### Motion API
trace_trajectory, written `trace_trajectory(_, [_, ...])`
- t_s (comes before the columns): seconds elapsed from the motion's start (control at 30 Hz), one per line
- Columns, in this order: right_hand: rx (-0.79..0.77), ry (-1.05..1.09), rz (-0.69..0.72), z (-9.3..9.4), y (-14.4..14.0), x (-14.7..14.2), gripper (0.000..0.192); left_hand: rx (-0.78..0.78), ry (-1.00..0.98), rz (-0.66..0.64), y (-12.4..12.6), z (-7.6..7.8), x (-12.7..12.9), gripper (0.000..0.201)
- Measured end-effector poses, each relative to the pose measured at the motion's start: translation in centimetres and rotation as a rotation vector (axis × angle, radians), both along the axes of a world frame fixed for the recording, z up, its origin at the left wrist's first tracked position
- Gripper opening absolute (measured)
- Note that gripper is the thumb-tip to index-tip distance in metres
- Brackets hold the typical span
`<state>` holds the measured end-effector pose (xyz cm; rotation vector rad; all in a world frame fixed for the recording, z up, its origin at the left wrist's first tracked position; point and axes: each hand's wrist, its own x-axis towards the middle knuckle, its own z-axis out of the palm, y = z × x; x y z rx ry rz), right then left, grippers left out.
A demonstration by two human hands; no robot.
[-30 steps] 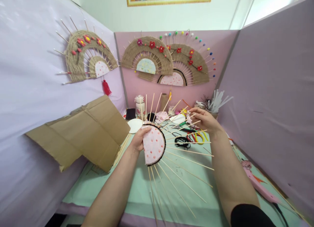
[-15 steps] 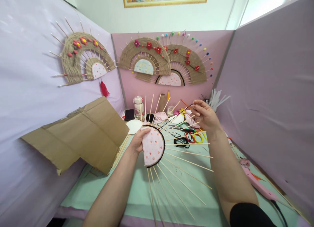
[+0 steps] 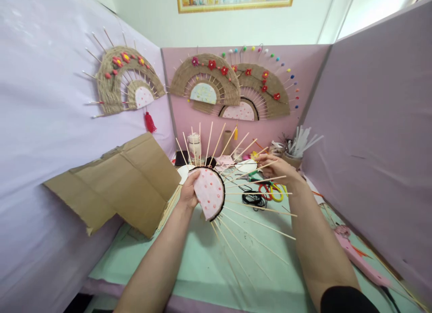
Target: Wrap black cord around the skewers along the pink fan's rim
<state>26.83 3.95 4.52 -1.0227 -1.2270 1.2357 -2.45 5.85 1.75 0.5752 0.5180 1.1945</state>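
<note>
The left hand [image 3: 188, 193] pinches the pink dotted half-disc [image 3: 209, 192] by its straight edge, thumb on the face, holding it up above the green counter [image 3: 189, 263]. Skewers [image 3: 259, 209] fan out from its black rim, up toward the back wall and down toward the person. The right hand [image 3: 275, 168] sits among the upper-right skewers, fingers closed in a pinch. It looks like a black cord [image 3: 236, 178] running back to the rim, though the strand is too thin to be sure. More cord lies coiled on the counter [image 3: 251, 198], beside red and yellow scissors [image 3: 273, 190].

For a clean weave here, the cord probably wants steady tension and a snug seat against the rim, going over one skewer and under the next. The left hand's firm hold should stop the fan twisting. Cardboard [image 3: 124, 182] leans at the left.
</note>
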Motion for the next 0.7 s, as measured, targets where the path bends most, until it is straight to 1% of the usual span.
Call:
trace_trajectory(0.13, [-0.036,-0.230,0.064,-0.7,-0.1,-0.4,0.023,0.026,-0.069,0.024,0.1,-0.1,-0.1,0.015])
trace_trajectory(0.27, [-0.016,-0.496,0.161,-0.6,-0.8,-0.9,0.024,0.045,-0.101,0.040,0.2,-0.1,-0.1,0.015])
trace_trajectory(0.33, [-0.009,-0.607,0.251,-0.3,-1.1,-1.5,0.025,0.047,-0.107,0.052,0.2,-0.2,-0.1,0.015])
trace_trajectory(0.4, [-0.043,-0.684,0.387,-0.1,-1.2,-2.3,0.023,0.046,-0.111,0.064,0.2,-0.2,-0.1,0.014])
trace_trajectory(0.47, [-0.078,-0.732,0.522,-0.1,-1.2,-3.2,0.021,0.042,-0.115,0.073,0.2,-0.2,-0.1,0.015])
trace_trajectory(0.53, [-0.060,-0.755,0.606,-0.3,-1.0,-4.0,0.019,0.032,-0.115,0.079,0.2,-0.2,-0.1,0.015])
trace_trajectory(0.57, [-0.034,-0.752,0.629,-0.5,-0.8,-4.3,0.020,0.026,-0.113,0.081,0.2,-0.2,-0.1,0.015])
trace_trajectory(0.63, [0.025,-0.714,0.642,-0.7,-0.6,-4.5,0.030,0.021,-0.109,0.079,0.2,-0.2,-0.1,0.015])
trace_trajectory(0.7, [0.074,-0.656,0.597,-1.0,-0.3,-4.5,0.043,0.024,-0.105,0.070,0.1,-0.3,0.0,0.014])
